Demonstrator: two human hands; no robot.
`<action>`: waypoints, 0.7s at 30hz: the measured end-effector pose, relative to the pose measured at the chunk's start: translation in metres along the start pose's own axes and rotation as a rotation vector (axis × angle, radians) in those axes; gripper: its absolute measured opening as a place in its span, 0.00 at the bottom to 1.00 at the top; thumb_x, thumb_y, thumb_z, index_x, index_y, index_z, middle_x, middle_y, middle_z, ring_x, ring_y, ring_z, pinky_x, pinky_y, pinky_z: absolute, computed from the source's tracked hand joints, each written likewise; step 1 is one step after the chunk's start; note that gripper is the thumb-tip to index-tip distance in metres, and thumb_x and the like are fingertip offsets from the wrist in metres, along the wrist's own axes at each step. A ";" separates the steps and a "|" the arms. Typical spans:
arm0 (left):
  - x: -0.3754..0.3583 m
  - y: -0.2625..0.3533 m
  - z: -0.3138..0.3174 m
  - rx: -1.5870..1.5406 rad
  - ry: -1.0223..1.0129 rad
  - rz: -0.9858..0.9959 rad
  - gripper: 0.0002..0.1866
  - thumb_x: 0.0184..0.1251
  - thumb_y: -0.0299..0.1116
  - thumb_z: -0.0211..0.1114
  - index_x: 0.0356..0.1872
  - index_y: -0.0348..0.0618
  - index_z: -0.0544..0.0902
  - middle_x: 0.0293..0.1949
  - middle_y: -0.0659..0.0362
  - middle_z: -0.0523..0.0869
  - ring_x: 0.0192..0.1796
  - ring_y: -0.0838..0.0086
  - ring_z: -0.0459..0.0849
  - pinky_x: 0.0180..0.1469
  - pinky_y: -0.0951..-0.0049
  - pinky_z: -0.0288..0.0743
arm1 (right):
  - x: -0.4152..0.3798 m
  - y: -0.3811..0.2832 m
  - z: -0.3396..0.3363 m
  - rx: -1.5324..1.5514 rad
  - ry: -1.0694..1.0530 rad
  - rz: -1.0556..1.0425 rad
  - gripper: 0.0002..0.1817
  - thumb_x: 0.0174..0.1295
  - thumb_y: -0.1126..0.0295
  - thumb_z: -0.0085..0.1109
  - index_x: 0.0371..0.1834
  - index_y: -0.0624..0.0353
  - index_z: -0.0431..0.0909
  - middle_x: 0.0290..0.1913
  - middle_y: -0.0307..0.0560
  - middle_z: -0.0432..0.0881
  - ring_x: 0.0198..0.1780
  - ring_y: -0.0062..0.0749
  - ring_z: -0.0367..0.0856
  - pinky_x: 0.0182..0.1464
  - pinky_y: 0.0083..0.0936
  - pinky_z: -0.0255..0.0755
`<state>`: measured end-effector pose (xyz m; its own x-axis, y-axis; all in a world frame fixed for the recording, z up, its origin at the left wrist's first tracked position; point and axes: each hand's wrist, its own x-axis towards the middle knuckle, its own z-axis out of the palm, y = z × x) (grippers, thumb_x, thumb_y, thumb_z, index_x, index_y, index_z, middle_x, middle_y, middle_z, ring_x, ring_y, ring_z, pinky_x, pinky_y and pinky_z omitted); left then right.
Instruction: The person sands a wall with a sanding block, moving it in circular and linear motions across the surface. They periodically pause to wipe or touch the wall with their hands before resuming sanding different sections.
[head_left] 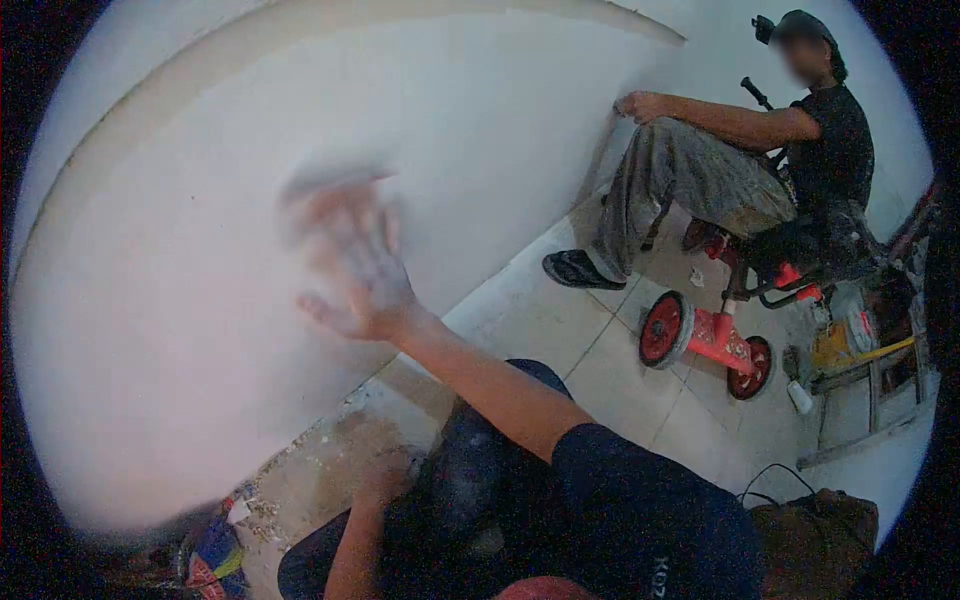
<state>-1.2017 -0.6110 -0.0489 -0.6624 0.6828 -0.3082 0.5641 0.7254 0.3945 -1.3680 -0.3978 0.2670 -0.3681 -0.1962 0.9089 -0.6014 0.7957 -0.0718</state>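
Observation:
A pale wall [220, 330] fills the left half of the head view. Up against it is my right hand [360, 260], smeared by motion, with whitish dust on the fingers and the thumb spread aside. A dark flat sheet [338, 172], which looks like sandpaper, shows along the fingertips, between hand and wall. My left hand [385, 475] is low beside my bent knee, above the dusty floor edge at the wall's foot. It is dark and blurred, and its fingers cannot be made out.
Another person [840, 150] sits on a red wheeled seat [715, 340], one hand near the wall. Tiles [640, 400] lie between us. A metal frame [870, 400], a yellow container [835, 345] and a brown bag [815, 530] stand at right. A colourful bag [215, 555] lies lower left.

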 end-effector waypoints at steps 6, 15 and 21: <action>0.002 0.023 -0.032 -0.026 -0.109 -0.062 0.20 0.72 0.37 0.57 0.62 0.49 0.83 0.63 0.51 0.86 0.66 0.52 0.83 0.71 0.49 0.73 | 0.033 0.049 -0.017 0.131 0.343 0.260 0.44 0.71 0.46 0.57 0.84 0.57 0.57 0.87 0.61 0.45 0.87 0.65 0.38 0.82 0.68 0.30; -0.010 0.021 -0.031 0.095 -0.009 -0.019 0.21 0.73 0.42 0.58 0.63 0.49 0.83 0.63 0.48 0.85 0.68 0.48 0.80 0.72 0.48 0.71 | 0.003 0.025 -0.001 0.070 0.048 -0.075 0.24 0.68 0.56 0.64 0.62 0.58 0.82 0.81 0.71 0.59 0.84 0.70 0.49 0.81 0.71 0.38; -0.013 0.069 -0.094 -0.046 -0.234 -0.222 0.21 0.76 0.45 0.56 0.62 0.48 0.84 0.62 0.48 0.85 0.66 0.47 0.81 0.71 0.47 0.72 | 0.011 0.014 -0.004 0.233 0.140 0.123 0.44 0.72 0.49 0.58 0.83 0.65 0.55 0.84 0.72 0.50 0.86 0.69 0.37 0.82 0.69 0.32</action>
<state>-1.2010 -0.5781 0.0634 -0.6320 0.5141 -0.5799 0.3927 0.8575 0.3323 -1.3771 -0.3866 0.2777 -0.3564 -0.0128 0.9342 -0.7112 0.6521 -0.2624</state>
